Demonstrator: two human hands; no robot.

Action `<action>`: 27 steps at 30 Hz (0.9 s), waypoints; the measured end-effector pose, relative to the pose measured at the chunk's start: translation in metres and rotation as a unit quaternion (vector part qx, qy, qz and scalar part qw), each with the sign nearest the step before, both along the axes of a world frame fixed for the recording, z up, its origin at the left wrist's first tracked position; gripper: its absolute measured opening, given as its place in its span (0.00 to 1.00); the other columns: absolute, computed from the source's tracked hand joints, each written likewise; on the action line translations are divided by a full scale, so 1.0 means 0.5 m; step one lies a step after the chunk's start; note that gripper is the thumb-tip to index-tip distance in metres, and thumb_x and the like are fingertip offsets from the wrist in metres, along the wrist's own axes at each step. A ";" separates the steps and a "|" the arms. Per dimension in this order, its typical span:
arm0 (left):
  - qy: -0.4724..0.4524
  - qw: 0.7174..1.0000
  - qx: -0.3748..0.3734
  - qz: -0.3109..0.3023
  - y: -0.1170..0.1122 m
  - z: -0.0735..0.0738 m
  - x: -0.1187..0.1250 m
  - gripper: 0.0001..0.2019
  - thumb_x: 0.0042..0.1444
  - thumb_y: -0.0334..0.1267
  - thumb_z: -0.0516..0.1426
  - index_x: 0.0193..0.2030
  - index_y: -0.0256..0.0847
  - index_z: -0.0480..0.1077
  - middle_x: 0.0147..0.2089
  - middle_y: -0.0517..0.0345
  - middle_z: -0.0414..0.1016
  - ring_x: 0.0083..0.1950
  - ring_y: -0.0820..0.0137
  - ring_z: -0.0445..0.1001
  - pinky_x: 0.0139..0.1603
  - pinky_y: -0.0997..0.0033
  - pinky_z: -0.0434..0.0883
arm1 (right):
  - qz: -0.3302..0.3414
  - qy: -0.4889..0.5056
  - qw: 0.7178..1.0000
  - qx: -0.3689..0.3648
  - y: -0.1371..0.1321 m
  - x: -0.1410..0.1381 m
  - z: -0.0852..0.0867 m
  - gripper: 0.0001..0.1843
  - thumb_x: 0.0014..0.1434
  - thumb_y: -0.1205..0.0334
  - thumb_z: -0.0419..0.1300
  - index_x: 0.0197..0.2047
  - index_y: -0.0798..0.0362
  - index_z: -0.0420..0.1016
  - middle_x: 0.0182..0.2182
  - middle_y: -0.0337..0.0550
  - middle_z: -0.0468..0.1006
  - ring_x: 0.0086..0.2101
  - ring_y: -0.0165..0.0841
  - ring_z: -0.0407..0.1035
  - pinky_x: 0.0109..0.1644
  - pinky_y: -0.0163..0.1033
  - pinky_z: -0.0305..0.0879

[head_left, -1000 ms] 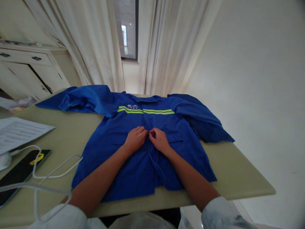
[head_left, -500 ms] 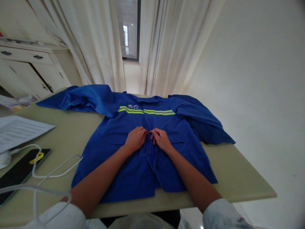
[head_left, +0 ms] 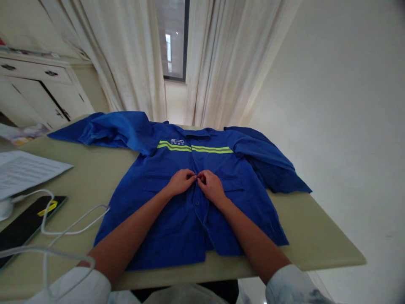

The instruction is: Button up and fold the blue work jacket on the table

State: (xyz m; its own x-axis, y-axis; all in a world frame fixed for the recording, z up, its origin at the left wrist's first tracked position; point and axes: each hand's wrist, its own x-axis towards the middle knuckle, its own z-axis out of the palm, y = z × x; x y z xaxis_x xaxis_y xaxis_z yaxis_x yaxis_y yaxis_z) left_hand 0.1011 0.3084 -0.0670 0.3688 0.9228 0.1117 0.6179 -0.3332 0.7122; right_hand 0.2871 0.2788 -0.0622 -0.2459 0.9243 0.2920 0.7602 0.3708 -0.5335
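Note:
A blue work jacket [head_left: 171,228] with a yellow-green reflective stripe [head_left: 211,149] across its chest lies spread on the table, collar away from me. Its sleeves stretch out to both sides. At the middle of the front opening, my left hand [head_left: 182,181] pinches the jacket's front edge from the left. My right hand [head_left: 209,184] meets it from the right, thumb and fingers closed on the same edge. The fingertips nearly touch, and what lies between them is hidden. Just below the hands a round button [head_left: 197,203] shows on the front.
On the left of the table [head_left: 322,236] lie a printed sheet [head_left: 28,171], a dark phone-like slab [head_left: 25,223] and a looping white cable [head_left: 76,232]. A white cabinet [head_left: 34,93] stands at the far left. Curtains [head_left: 126,59] hang behind the table, and a wall is at the right.
Both hands stay at the front opening. The right-hand fingers have curled in and shifted slightly left, closer to the left fingertips. The jacket lies as before.

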 end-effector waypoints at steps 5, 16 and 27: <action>-0.024 0.999 -0.024 -0.003 0.006 -0.001 0.000 0.13 0.62 0.41 0.58 0.42 0.37 0.82 0.39 0.51 0.84 0.38 0.64 0.79 0.40 0.68 0.70 | -0.008 -0.022 1.000 0.011 -0.008 -0.001 0.003 0.04 0.66 0.65 0.62 0.44 0.49 0.77 0.37 0.40 0.77 0.37 0.34 0.71 0.41 0.36 0.63; -0.089 0.995 -0.051 -0.003 0.014 -0.012 -0.002 0.11 0.60 0.41 0.60 0.38 0.37 0.82 0.34 0.55 0.83 0.36 0.65 0.77 0.38 0.69 0.69 | -0.012 -0.029 0.999 0.039 -0.012 0.000 0.002 0.05 0.67 0.64 0.61 0.45 0.48 0.77 0.37 0.41 0.78 0.37 0.35 0.72 0.40 0.37 0.65; -0.061 0.997 -0.038 -0.018 0.014 -0.021 0.000 0.08 0.61 0.36 0.59 0.43 0.38 0.78 0.34 0.57 0.78 0.35 0.67 0.74 0.36 0.70 0.68 | 0.008 0.099 0.995 -0.009 0.001 0.004 -0.007 0.07 0.58 0.69 0.62 0.41 0.50 0.77 0.35 0.40 0.80 0.35 0.34 0.75 0.42 0.38 0.71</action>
